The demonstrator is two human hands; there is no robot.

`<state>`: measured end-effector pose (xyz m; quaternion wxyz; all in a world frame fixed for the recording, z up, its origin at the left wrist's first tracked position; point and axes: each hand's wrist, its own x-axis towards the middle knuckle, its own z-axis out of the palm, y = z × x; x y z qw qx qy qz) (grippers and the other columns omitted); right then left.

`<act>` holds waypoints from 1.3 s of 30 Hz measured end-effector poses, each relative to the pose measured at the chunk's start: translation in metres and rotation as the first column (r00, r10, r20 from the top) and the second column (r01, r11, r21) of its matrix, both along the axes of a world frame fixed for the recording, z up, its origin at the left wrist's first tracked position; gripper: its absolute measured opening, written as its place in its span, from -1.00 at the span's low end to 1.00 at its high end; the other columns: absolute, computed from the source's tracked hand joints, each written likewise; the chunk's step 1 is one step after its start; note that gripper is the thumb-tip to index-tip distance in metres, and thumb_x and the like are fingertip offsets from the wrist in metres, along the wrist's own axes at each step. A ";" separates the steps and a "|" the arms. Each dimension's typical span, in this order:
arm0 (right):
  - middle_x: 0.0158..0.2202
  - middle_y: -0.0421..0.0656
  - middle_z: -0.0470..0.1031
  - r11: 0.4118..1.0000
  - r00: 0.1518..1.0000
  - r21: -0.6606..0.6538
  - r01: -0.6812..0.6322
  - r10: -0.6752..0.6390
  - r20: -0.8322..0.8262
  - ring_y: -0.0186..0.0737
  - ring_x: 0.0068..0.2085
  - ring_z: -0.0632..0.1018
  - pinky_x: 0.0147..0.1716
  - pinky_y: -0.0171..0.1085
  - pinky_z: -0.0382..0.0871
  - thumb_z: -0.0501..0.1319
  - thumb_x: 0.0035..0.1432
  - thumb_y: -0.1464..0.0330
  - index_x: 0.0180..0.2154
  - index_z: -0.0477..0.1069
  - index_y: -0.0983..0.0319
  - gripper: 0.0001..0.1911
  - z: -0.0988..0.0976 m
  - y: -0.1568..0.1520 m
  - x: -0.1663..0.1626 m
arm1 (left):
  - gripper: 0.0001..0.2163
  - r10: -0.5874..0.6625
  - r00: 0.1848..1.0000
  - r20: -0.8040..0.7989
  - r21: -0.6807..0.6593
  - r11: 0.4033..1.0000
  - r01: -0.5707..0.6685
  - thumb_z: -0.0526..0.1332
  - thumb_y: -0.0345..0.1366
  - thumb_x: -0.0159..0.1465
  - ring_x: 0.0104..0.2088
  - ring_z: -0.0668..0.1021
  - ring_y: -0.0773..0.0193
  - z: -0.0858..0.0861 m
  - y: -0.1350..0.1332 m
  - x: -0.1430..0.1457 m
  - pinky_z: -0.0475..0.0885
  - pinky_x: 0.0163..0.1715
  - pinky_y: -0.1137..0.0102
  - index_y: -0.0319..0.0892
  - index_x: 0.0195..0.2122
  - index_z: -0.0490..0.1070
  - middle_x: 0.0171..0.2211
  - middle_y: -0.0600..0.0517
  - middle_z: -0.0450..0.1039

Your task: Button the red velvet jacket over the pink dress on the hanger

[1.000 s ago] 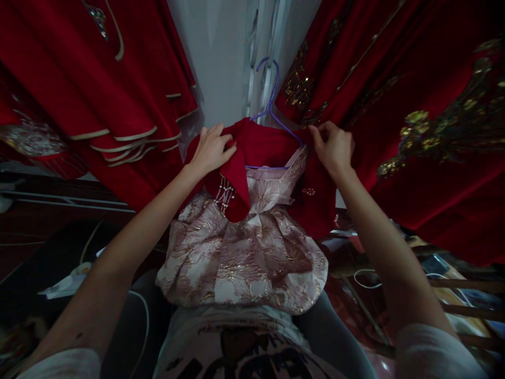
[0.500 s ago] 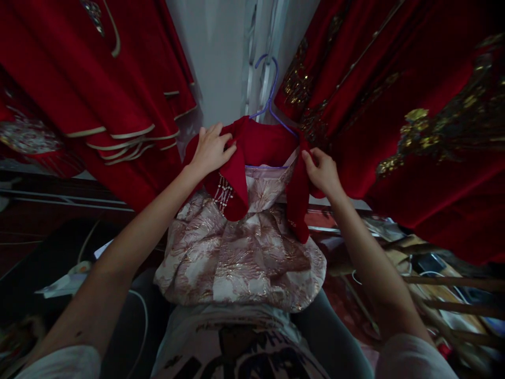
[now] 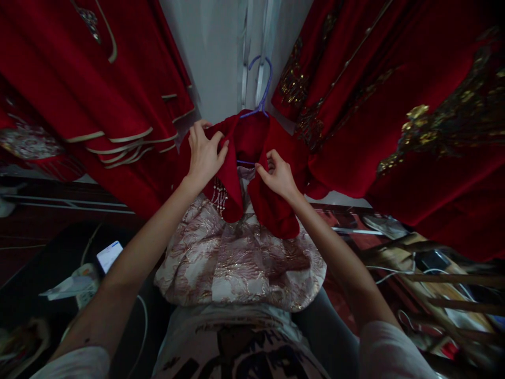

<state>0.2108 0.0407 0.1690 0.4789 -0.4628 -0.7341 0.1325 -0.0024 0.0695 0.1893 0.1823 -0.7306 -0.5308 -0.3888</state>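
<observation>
A small red jacket (image 3: 272, 210) sits on a purple hanger (image 3: 263, 97) over a pink-and-white brocade dress (image 3: 244, 263) spread across my lap. My left hand (image 3: 205, 152) lies over the jacket's left front near the collar, its fingers curled onto the cloth; the fingertips are partly hidden. Below it hangs a beaded tassel trim (image 3: 219, 197). My right hand (image 3: 276, 173) pinches the edge of the other front panel, close to the middle. Between the two panels the hanger's lower bar and the dress's neckline show.
Red garments with pale trim (image 3: 130, 105) hang at the left, and red ones with gold sequins (image 3: 418, 126) at the right. A phone (image 3: 109, 256) lies on a dark surface to the left. A wooden rack (image 3: 453, 279) with cables stands at the right.
My right hand has moved left, drawing the right front panel inward over the dress's bodice. My left hand has shifted slightly left, still on the jacket. The hanger's hook has moved slightly left.
</observation>
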 end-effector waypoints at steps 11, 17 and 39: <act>-0.55 -0.33 0.17 0.998 0.998 -0.003 -0.061 0.061 -0.022 -0.38 -0.55 0.25 -0.52 -0.34 0.16 0.13 0.22 0.20 -0.38 0.09 0.15 -0.75 -0.012 -0.004 0.005 | -0.76 -0.274 0.947 -0.166 -0.204 0.949 0.239 0.17 -0.43 0.22 -0.01 0.45 -0.05 -0.033 -0.027 0.054 0.40 -0.04 0.10 -0.25 -0.07 0.30 -0.09 -0.19 0.37; -0.31 -0.21 0.44 0.962 0.943 -0.061 -0.265 0.245 -0.227 -0.30 -0.29 0.52 -0.28 -0.30 0.47 0.27 0.11 0.18 -0.20 0.24 0.16 -0.69 -0.030 -0.005 0.005 | -0.70 -0.381 0.854 0.355 -0.171 0.871 0.460 0.17 -0.49 0.19 -0.15 0.54 0.20 -0.057 -0.030 0.049 0.50 -0.13 0.27 -0.18 -0.06 0.21 -0.16 -0.07 0.43; -0.21 -0.15 0.59 0.997 0.949 0.051 -0.063 0.076 -0.306 -0.24 -0.20 0.61 -0.10 -0.19 0.55 0.25 0.17 0.17 -0.25 0.43 0.18 -0.78 -0.032 -0.024 0.000 | -0.83 -0.417 0.668 0.617 -0.094 0.804 0.588 0.25 -0.29 0.24 -0.31 0.66 0.30 -0.060 -0.045 0.056 0.62 -0.20 0.36 -0.17 -0.16 0.50 -0.24 0.00 0.62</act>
